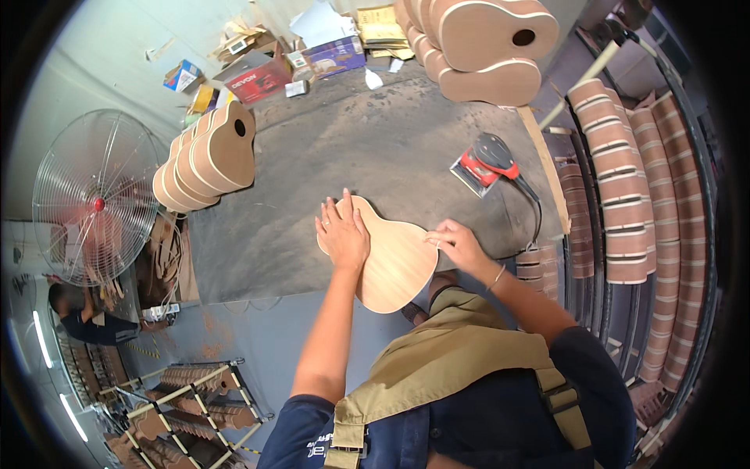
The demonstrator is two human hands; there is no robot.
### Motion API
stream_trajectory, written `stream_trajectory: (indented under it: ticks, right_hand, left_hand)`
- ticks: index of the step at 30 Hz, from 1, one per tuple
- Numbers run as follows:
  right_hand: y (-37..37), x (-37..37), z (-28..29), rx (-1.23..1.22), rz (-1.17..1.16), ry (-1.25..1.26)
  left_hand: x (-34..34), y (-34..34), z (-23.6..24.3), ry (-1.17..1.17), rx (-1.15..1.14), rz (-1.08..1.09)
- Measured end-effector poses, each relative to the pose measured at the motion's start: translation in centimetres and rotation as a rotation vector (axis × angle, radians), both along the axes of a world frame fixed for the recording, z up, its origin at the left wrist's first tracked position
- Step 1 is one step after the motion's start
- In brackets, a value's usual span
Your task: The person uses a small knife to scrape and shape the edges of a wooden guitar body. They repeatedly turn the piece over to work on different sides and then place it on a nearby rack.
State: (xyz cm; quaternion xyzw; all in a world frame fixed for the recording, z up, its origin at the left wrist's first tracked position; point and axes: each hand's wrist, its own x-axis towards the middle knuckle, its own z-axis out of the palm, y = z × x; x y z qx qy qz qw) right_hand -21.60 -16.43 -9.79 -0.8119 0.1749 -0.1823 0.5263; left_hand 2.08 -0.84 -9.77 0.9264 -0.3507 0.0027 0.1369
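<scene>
A pale wooden guitar body, small and waisted, lies at the near edge of the dark worktable, partly overhanging it. No sound hole shows on its upper face. My left hand rests flat on the narrower end, fingers stretched out. At the body's right edge my right hand is closed, thumb and fingers pinched together against the rim. Whatever they pinch, if anything, is too small to make out. Beyond my right hand a red and black electric sander sits on the table, its cord running toward the near right.
Guitar bodies with sound holes stand stacked at the left and back right. A large wire fan is left of the table. Boxes line the back. Racks of bodies stand right; another person is far left.
</scene>
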Motion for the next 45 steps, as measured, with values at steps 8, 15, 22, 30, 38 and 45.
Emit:
stream_trajectory:
  ticks: [8, 15, 22, 30, 38, 45]
  right_hand:
    - [15.7, -4.2, -1.1, 0.092, -0.366, -0.125]
    - [17.3, -5.7, 1.4, 1.002, -0.303, 0.152]
    - [2.6, -0.4, 2.1, 0.437, -0.342, -0.058]
    - [-12.8, 18.3, 1.0, -0.065, 0.473, -0.024]
    - [-12.2, 14.9, -1.2, -0.16, 0.421, 0.042]
    - [-2.6, 2.6, -1.6, 0.03, -0.315, -0.005]
  left_hand:
    - [0.2, 0.3, -0.4, -0.05, 0.034, -0.009]
    - [2.0, -0.1, 1.1, 0.108, 0.071, -0.009]
    - [0.9, 6.1, 5.4, 0.553, 0.041, 0.331]
    - [-3.1, 4.9, 3.0, 0.318, 0.039, -0.265]
    - [-3.6, 3.9, 5.1, 0.341, 0.168, -0.2]
    - [-3.6, 4.3, 4.2, 0.336, 0.143, -0.165]
